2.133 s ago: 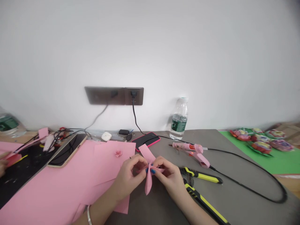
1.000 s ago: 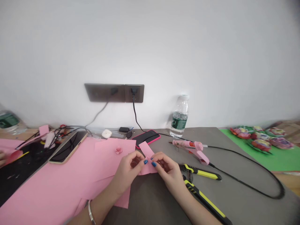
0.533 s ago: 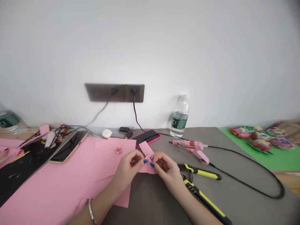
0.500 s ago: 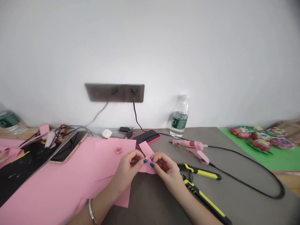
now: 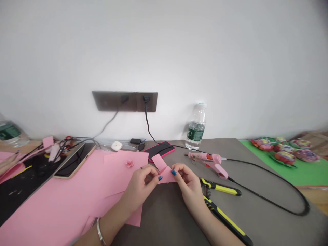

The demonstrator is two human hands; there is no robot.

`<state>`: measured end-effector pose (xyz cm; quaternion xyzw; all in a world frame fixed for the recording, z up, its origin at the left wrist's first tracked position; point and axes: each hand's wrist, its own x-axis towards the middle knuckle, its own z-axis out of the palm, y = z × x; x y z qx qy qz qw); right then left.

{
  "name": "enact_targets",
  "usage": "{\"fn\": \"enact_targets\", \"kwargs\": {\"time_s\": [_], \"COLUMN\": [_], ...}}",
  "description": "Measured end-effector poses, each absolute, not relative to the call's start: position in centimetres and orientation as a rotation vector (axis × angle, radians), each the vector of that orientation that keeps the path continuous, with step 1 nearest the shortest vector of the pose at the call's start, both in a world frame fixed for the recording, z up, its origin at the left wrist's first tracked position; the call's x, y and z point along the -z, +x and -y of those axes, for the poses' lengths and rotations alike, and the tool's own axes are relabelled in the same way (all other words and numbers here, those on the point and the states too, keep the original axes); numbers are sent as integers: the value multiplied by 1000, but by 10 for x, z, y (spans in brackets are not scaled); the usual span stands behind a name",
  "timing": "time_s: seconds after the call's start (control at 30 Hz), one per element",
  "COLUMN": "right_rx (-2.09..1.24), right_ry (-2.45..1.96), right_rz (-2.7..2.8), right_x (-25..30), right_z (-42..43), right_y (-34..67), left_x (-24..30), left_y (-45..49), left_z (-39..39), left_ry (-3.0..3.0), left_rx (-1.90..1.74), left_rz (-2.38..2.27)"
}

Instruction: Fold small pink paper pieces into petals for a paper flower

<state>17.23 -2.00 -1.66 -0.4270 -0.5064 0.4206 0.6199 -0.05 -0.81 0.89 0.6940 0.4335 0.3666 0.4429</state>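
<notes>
Left hand (image 5: 140, 189) and right hand (image 5: 188, 184) are both pinching a small folded pink strip (image 5: 165, 174). Fingers are closed on it from either side, nothing let go, and a couple of blue nails (image 5: 174, 173) are showing on top. Can't tell from here if it's paper or craft foam. The strip is right between the hands, with one tab sticking up and away from the person, above the bare part of the grey table (image 5: 164, 218).

Going by the strip: a big pink sheet (image 5: 77, 194) starts just to its left, with a tiny pink rose (image 5: 130, 164) on it. Just right of the strip are yellow-handled pliers (image 5: 220, 189), and up and to the right sits a pink glue gun (image 5: 208, 162) trailing a black cord (image 5: 269, 194). Straight ahead is a phone in a pink case (image 5: 159, 151). Way off to the left, someone else's hand (image 5: 6, 164) is at some pink pieces.

What could go wrong? The fold looks held only by the pinch, so if either grip eases, the strip could spring open or slide out of line. The glue gun also seems to have a small red light on. If it's hot, a careless reach up and right could mean a burned finger, and snagging the cord could drag the gun.
</notes>
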Motion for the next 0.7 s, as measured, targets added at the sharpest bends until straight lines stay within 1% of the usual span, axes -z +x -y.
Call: {"fn": "enact_targets", "kwargs": {"time_s": [0.2,0.47,0.7], "right_rx": [-1007,-1037,-976], "right_ry": [-988,-935,-931], "right_rz": [1164,1417,1250], "right_x": [18,13,14], "right_z": [18,24,23], "right_y": [174,169,172], "left_x": [-12,-13,-13], "left_y": [-2,-2,-6], "left_z": [11,12,10], "left_ry": [1904,1981,1860], "left_rx": [-826,-852,-848], "left_rz": [-1094,-1024,-1110]}}
